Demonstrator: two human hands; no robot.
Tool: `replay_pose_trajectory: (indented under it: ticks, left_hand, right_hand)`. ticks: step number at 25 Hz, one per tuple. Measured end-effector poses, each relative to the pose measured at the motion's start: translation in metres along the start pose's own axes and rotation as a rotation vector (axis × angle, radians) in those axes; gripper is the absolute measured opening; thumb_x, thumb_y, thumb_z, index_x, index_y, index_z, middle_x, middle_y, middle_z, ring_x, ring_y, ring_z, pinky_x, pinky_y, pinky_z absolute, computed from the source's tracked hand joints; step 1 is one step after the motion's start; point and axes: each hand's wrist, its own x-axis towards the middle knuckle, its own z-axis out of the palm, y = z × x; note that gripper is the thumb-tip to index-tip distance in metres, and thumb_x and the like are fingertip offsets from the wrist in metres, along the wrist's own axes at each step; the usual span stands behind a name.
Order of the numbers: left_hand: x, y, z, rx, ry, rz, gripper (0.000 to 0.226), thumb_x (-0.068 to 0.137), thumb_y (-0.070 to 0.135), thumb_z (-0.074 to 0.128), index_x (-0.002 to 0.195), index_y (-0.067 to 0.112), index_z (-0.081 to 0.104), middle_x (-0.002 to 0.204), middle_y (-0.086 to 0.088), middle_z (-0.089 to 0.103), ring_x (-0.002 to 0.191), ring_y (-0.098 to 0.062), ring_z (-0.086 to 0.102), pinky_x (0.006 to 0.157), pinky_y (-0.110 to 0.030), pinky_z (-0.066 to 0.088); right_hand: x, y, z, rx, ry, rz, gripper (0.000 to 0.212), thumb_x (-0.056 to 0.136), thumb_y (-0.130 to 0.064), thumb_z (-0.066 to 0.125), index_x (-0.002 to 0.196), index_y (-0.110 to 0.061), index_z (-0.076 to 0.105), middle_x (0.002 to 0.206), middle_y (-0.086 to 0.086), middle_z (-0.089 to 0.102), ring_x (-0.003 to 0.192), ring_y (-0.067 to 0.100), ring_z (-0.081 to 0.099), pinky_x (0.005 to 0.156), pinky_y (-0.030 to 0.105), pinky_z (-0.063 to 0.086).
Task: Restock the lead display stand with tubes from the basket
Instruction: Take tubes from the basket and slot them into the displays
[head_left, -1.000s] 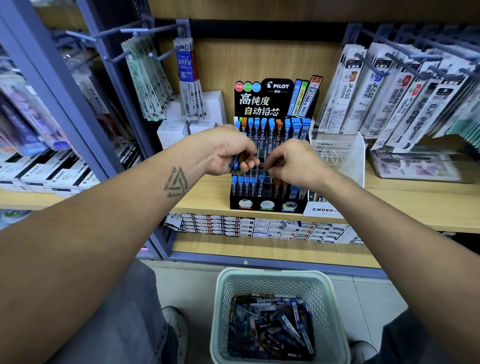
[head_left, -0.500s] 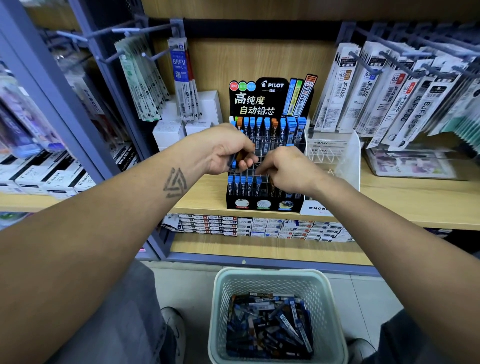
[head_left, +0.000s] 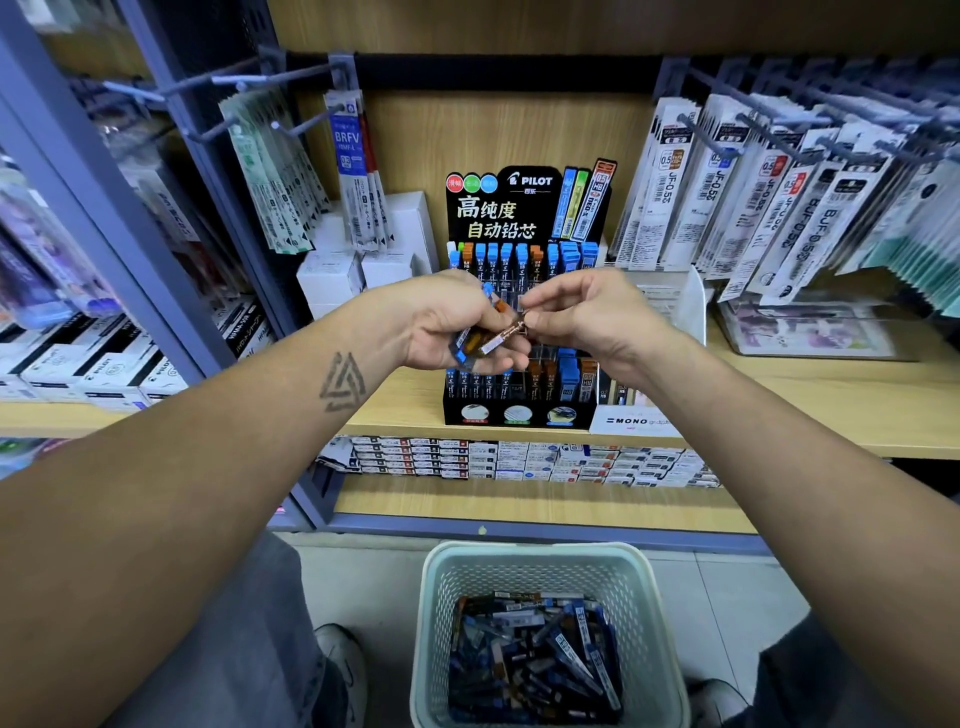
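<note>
Basket (head_left: 545, 571) at 6 o'clock on the floor, loose lead tubes (head_left: 540, 644) piled inside. Above it, both hands raised in front of the stand. A small bunch of tubes (head_left: 480, 340) is gripped in the curled left hand (head_left: 447, 325); one orange-capped tube (head_left: 511, 330) from the bunch is pinched at its end by the right hand (head_left: 587, 317). Lead display stand (head_left: 524, 208) at 12 o'clock on the wooden shelf (head_left: 831, 405), rows partly filled with blue and orange caps
</note>
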Motion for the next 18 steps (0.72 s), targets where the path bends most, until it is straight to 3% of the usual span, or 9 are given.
replay_pose_trajectory:
  ticks: [3, 7, 11, 18]
  left_hand:
    - [0.001, -0.001, -0.001, 0.048, 0.038, 0.002, 0.012, 0.102, -0.001, 0.046, 0.111, 0.001, 0.054, 0.081, -0.023, 0.071, 0.058, -0.023, 0.067, 0.042, -0.023, 0.05]
    - [0.003, 0.001, 0.0, 0.111, 0.048, 0.043, 0.011, 0.099, -0.004, 0.05, 0.104, 0.002, 0.057, 0.079, -0.021, 0.069, 0.042, -0.011, 0.047, 0.035, -0.015, 0.029]
    - [0.004, 0.002, 0.004, 0.116, 0.035, 0.056, 0.012, 0.098, -0.006, 0.051, 0.101, 0.004, 0.055, 0.083, -0.024, 0.071, 0.041, -0.011, 0.043, 0.035, -0.014, 0.027]
    - [0.011, 0.005, 0.007, 0.211, 0.08, 0.082, 0.015, 0.092, -0.008, 0.059, 0.1, 0.004, 0.062, 0.084, -0.015, 0.064, 0.041, -0.009, 0.044, 0.034, -0.014, 0.027]
  right_hand:
    - [-0.002, -0.002, -0.01, 0.016, 0.04, 0.02, 0.018, 0.082, 0.013, 0.069, 0.097, 0.002, 0.072, 0.08, 0.014, 0.072, 0.075, 0.022, 0.071, 0.068, 0.027, 0.058]
    - [-0.006, -0.006, -0.019, 0.097, 0.053, 0.042, 0.021, 0.082, 0.014, 0.069, 0.101, 0.005, 0.07, 0.083, 0.016, 0.072, 0.078, 0.024, 0.072, 0.075, 0.03, 0.061]
    - [-0.01, -0.009, -0.023, 0.205, 0.05, 0.062, 0.019, 0.083, 0.012, 0.068, 0.099, 0.004, 0.072, 0.085, 0.017, 0.074, 0.077, 0.023, 0.073, 0.075, 0.028, 0.061]
    - [-0.011, -0.016, -0.029, -0.107, 0.076, -0.057, 0.012, 0.082, 0.005, 0.075, 0.091, -0.002, 0.075, 0.074, 0.009, 0.073, 0.071, 0.018, 0.071, 0.073, 0.03, 0.061]
